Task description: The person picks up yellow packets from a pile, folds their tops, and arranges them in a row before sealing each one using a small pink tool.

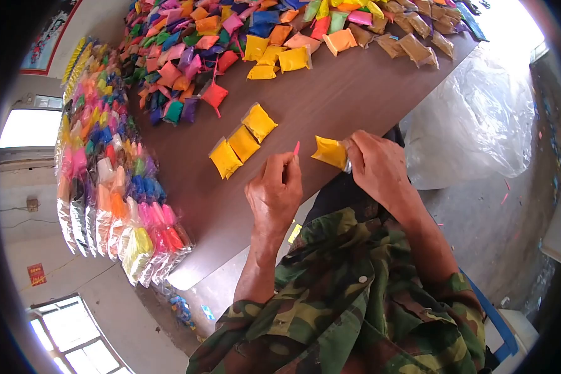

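Between the thumb and fingers of my left hand (273, 188) is a thin pink strip (297, 148), its tip pointing up. My right hand (378, 163) pinches one end of a small yellow packet (329, 152) in clear wrapping, near the table's front edge. Both hands are closed and a short gap separates them. Beyond my left hand, three yellow packets lie in a slanting row: an upper one (259, 122), a middle one (244, 143) and a lower one (225, 159).
A big heap of coloured packets (207, 25) covers the far side of the brown table (318, 93), with brown packets (416, 50) at its right. Bagged packets (106, 168) are stacked along the left edge. A clear plastic bag (470, 118) stands right of the table.
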Available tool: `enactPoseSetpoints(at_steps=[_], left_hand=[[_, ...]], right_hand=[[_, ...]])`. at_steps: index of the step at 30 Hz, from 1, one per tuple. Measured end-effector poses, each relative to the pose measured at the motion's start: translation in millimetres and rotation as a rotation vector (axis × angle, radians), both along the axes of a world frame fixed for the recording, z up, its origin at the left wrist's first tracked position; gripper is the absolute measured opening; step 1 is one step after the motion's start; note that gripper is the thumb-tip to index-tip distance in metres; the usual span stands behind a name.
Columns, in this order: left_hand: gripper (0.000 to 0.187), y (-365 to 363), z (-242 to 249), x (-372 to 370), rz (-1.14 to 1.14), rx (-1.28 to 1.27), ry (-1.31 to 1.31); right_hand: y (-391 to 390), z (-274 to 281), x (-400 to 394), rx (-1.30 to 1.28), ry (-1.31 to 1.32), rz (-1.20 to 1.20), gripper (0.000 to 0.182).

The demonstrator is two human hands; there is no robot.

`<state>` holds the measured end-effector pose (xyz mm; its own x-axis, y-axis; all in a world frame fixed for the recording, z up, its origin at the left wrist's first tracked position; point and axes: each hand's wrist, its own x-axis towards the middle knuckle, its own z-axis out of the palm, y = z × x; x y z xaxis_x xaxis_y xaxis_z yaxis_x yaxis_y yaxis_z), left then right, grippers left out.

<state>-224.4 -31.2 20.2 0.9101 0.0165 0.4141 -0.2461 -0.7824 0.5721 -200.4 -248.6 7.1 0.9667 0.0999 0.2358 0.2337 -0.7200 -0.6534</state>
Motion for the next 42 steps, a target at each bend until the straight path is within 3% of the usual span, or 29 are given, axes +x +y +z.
enactPoseSetpoints(at_steps=[4, 8, 12, 30, 42], left_hand=[[0.009, 1, -6, -4, 0.003, -0.086, 0.031], [0.008, 7, -15, -7, 0.024, -0.105, 0.054], [0.008, 11, -19, -10, 0.022, -0.109, 0.076], [0.012, 17, -30, -16, 0.087, -0.229, 0.121], [0.012, 19, -30, -20, 0.079, -0.253, 0.103]], right_hand=[[-4, 4, 0, -0.082, -0.161, -0.105, 0.016], [0, 14, -15, -0.142, -0.296, 0.119, 0.044], [20, -3, -23, -0.248, -0.187, 0.188, 0.065], [14, -16, -19, -0.302, -0.221, 0.271, 0.066], [1, 7, -34, -0.276, -0.229, 0.17, 0.07]])
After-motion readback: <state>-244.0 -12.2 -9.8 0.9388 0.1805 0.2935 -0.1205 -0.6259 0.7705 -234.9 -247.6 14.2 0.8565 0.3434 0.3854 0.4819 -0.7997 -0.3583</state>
